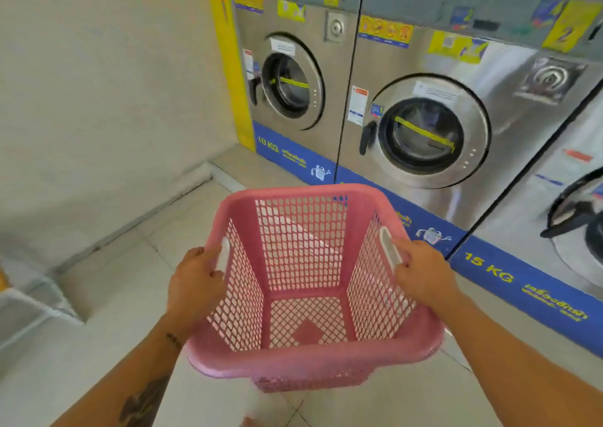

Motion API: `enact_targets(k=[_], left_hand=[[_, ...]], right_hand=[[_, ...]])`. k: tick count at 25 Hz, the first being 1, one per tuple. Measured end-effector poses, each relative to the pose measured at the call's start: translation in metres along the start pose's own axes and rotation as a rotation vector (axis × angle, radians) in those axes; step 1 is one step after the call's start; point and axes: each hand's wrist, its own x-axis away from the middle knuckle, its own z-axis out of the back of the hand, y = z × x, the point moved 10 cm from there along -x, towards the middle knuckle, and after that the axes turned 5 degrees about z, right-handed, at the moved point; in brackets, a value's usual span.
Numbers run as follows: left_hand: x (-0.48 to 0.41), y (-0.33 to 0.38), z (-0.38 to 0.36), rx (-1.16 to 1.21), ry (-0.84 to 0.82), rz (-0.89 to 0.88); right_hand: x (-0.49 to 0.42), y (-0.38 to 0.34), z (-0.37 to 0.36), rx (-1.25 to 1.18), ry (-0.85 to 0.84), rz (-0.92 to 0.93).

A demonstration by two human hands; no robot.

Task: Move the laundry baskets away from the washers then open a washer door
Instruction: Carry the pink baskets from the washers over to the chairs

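Note:
An empty pink mesh laundry basket (303,366) fills the middle of the view, held off the floor in front of the washers. My left hand (195,283) grips its left handle slot and my right hand (424,274) grips the right one. Behind it stand steel front-loading washers: a 10 KG one (293,77) at the back left with its round door shut, and a bigger one (427,132) to its right, door shut, black handle on the door's left side. A third washer (574,198) at the right edge is only partly visible.
A pale wall (98,100) runs along the left and meets the washers at a corner with a yellow strip (228,61). A low raised step (225,172) runs under the machines. The floor (114,296) is light tile. A grey ledge (29,299) juts in at the left.

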Motion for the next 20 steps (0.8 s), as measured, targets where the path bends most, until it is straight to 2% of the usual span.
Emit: enact_targets(k=[7,14,20], left_hand=[[0.09,-0.206,0.158,0.098,0.291,0.33],[0.22,-0.455,0.295,0.081,0.505,0.604],[0.312,-0.598,0.4,0.042,0.647,0.769]], right_hand=[[0.012,-0.246,-0.068,-0.04,-0.08,0.344],[0.118,-0.517,-0.207,-0.037,-0.231,0.613],[0.207,-0.7,-0.292,-0.018,-0.312,0.785]])
